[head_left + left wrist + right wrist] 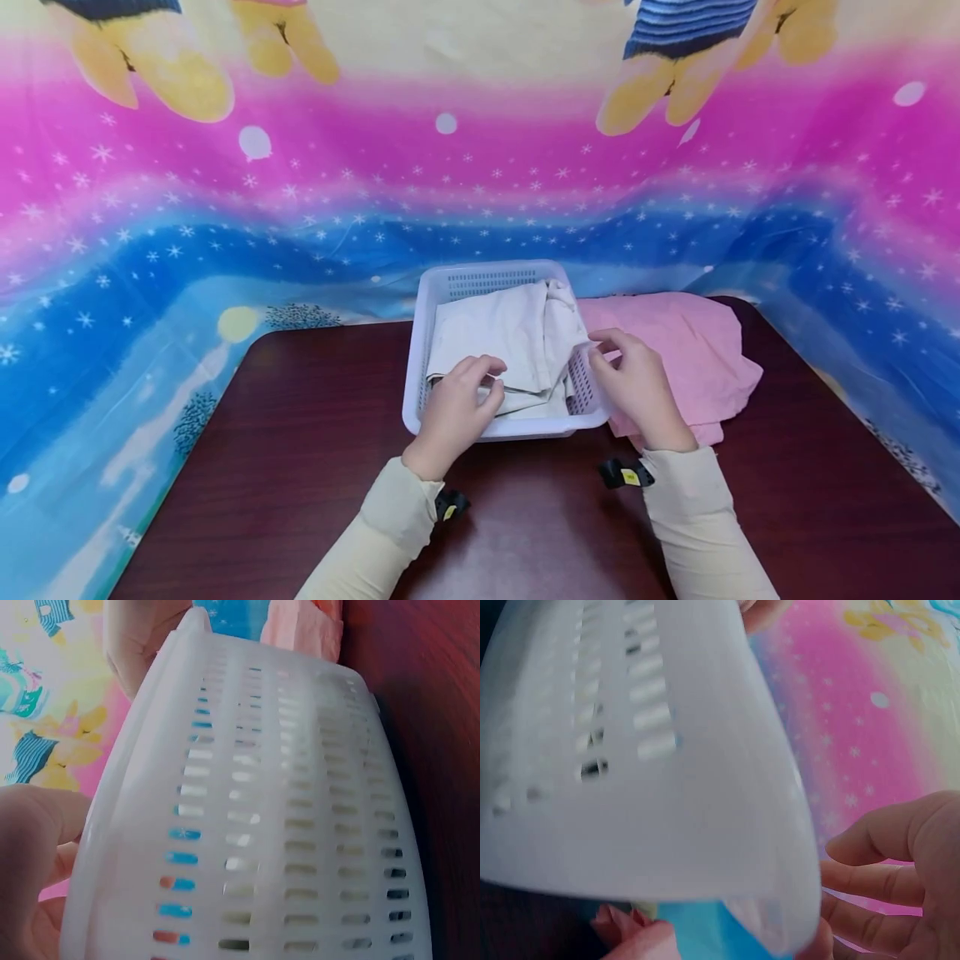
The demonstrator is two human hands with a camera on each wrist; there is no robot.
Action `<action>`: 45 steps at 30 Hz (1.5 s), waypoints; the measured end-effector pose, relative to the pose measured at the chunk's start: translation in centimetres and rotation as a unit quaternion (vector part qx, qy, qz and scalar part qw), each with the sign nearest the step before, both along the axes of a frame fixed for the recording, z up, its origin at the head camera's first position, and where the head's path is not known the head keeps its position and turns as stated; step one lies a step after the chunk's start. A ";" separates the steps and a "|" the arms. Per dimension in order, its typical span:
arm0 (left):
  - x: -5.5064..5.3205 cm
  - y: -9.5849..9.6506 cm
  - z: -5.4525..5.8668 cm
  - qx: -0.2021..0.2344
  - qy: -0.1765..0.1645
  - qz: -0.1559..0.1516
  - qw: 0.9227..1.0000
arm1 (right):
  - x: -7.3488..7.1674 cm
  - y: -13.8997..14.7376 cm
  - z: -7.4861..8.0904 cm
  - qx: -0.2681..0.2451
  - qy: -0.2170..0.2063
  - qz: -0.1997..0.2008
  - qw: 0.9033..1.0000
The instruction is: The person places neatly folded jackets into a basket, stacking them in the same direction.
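A white plastic basket [414, 358] with slotted walls stands on the table and holds a folded white cloth [491, 333]. My left hand [457, 412] hovers over the basket's near left corner, fingers loosely bent above the cloth, with nothing seen between finger and thumb. At the right rim is my right hand [637, 383], its fingertips right by the edge. In the right wrist view its thumb [862, 840] stands apart from the other fingers beside the rim. The left wrist view shows the basket's slotted side wall [277, 795] up close.
A crumpled pink cloth [697, 350] lies to the right of the basket, partly behind the right hand. The dark brown table [322, 450] is bordered by a colourful printed curtain [465, 192] at the back and sides. Black straps [626, 474] hang at both wrists.
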State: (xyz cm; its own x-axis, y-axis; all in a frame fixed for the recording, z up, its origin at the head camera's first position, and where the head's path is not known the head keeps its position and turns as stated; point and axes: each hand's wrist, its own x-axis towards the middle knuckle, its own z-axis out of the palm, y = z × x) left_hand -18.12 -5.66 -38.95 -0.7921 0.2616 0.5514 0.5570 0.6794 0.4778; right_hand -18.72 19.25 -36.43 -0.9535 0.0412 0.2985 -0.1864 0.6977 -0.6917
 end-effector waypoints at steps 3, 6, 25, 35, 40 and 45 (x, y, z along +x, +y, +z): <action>0.2 0.5 -0.1 0.022 0.014 -0.008 1.000 | 0.1 0.8 -0.1 -0.001 -0.004 -0.006 1.000; 0.4 1.1 -0.2 0.036 0.029 -0.018 0.999 | 0.2 1.6 -0.2 0.003 -0.005 -0.011 1.000; 3.2 6.6 -0.7 0.175 0.010 -0.137 0.975 | 0.5 5.9 -1.3 0.043 0.067 -0.014 0.997; 4.7 9.6 -1.1 0.193 -0.035 -0.191 0.962 | 0.6 8.8 -1.2 0.072 0.066 -0.014 0.995; 5.4 11.0 -1.3 0.186 -0.051 -0.207 0.959 | 0.9 9.7 -1.0 0.072 0.057 -0.023 0.996; 5.9 12.0 -1.4 0.142 -0.057 -0.205 0.967 | 0.9 10.6 -1.3 0.075 0.071 -0.029 0.994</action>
